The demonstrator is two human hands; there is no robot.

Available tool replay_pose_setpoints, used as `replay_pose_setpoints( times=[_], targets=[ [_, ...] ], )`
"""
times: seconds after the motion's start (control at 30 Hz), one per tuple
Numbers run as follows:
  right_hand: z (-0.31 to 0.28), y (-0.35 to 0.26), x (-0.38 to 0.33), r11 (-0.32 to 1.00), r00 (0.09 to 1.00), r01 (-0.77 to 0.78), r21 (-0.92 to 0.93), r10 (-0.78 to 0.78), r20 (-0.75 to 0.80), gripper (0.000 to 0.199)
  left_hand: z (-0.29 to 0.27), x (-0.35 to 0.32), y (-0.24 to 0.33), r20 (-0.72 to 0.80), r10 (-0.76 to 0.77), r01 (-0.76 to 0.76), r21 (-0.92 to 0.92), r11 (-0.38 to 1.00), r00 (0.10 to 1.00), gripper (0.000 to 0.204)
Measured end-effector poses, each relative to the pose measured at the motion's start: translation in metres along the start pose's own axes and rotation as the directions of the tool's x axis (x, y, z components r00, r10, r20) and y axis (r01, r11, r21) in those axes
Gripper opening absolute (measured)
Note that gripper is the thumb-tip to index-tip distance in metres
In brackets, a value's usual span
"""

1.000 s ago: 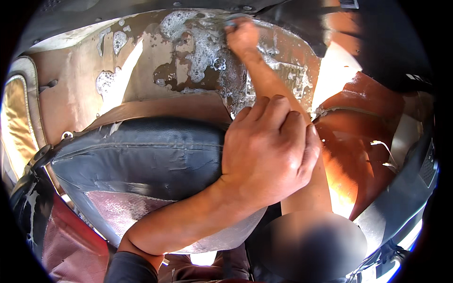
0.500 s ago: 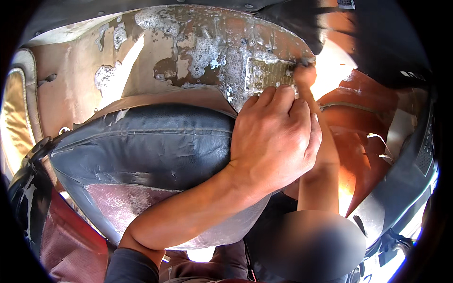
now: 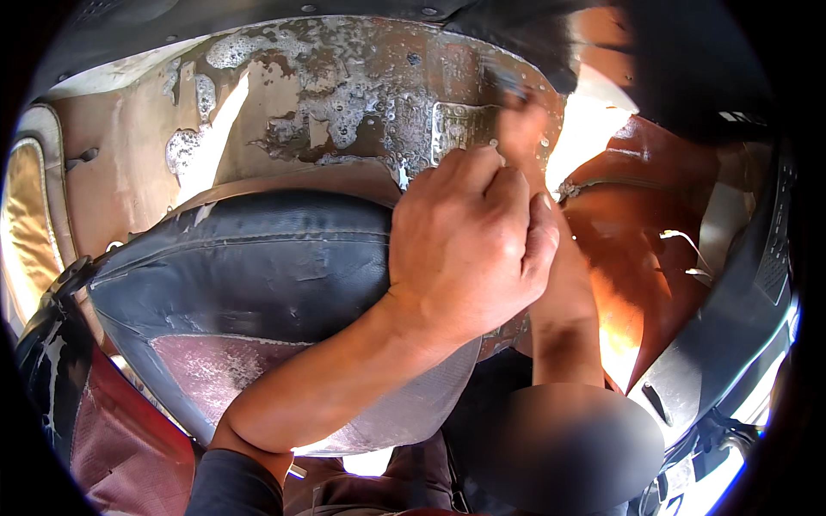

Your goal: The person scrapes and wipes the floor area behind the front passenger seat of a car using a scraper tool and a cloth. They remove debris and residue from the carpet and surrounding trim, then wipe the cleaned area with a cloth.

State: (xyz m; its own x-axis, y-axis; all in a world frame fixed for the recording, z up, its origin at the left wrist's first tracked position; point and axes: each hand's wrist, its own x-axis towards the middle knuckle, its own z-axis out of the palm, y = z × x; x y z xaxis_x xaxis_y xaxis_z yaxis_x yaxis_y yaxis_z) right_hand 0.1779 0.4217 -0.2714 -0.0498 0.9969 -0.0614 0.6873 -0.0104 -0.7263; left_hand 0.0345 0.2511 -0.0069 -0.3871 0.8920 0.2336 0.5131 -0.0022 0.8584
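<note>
My left hand (image 3: 469,241) is closed, back upward, its fingers curled in front of the wet panel; its fingertips are hidden, so I cannot tell what it holds. Beyond it, my right hand (image 3: 525,129) is closed and smeared by motion. From its top sticks out a small dark grey thing (image 3: 509,84), too blurred to name, close over the wet brown panel (image 3: 465,64). A ribbed rectangular pad (image 3: 456,126) is set in that panel, partly behind my hands. White suds (image 3: 344,116) lie on the panel to the left of the pad.
A black seat cushion (image 3: 249,249) with a worn mauve fabric part (image 3: 228,361) lies under my left forearm. Black trim (image 3: 258,21) hangs along the top. At right are an orange-brown floor area (image 3: 628,232) and a loose white wire (image 3: 684,239). Another mauve seat part (image 3: 129,439) stands lower left.
My right hand has moved up and left with the dark thing, from the pad's right end to above it. My left hand has shifted slightly left. The view has shifted a little.
</note>
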Motion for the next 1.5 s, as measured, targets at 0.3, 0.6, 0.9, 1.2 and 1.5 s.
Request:
replay_pose_setpoints(
  times=[0.3,0.6,0.9,1.2,1.5],
  targets=[
    [0.047,-0.004,0.025,0.934,0.995,0.081,-0.348,-0.096,-0.026,0.03,-0.003,-0.004,-0.01,0.0,0.003,-0.003,0.055,0.999,1.0,0.021],
    [0.098,-0.108,-0.045,0.956,0.941,0.265,0.122,-0.284,0.183,0.021,0.005,0.002,-0.001,-0.016,0.027,-0.028,-0.068,0.997,1.0,0.022],
    [-0.044,0.036,-0.018,0.934,0.964,-0.26,-0.247,0.236,-0.121,0.026,-0.004,-0.004,-0.003,0.012,-0.031,0.03,0.064,0.997,0.999,0.021],
    [0.105,-0.086,-0.067,0.941,0.897,0.333,0.055,-0.334,0.289,0.029,0.007,0.004,0.002,-0.01,0.048,-0.048,-0.034,0.998,0.999,0.023],
    [-0.129,0.054,-0.02,0.932,0.98,-0.155,-0.326,0.103,-0.17,0.034,0.0,0.002,0.002,0.01,0.013,-0.013,-0.023,1.0,1.0,0.022]
  ],
)
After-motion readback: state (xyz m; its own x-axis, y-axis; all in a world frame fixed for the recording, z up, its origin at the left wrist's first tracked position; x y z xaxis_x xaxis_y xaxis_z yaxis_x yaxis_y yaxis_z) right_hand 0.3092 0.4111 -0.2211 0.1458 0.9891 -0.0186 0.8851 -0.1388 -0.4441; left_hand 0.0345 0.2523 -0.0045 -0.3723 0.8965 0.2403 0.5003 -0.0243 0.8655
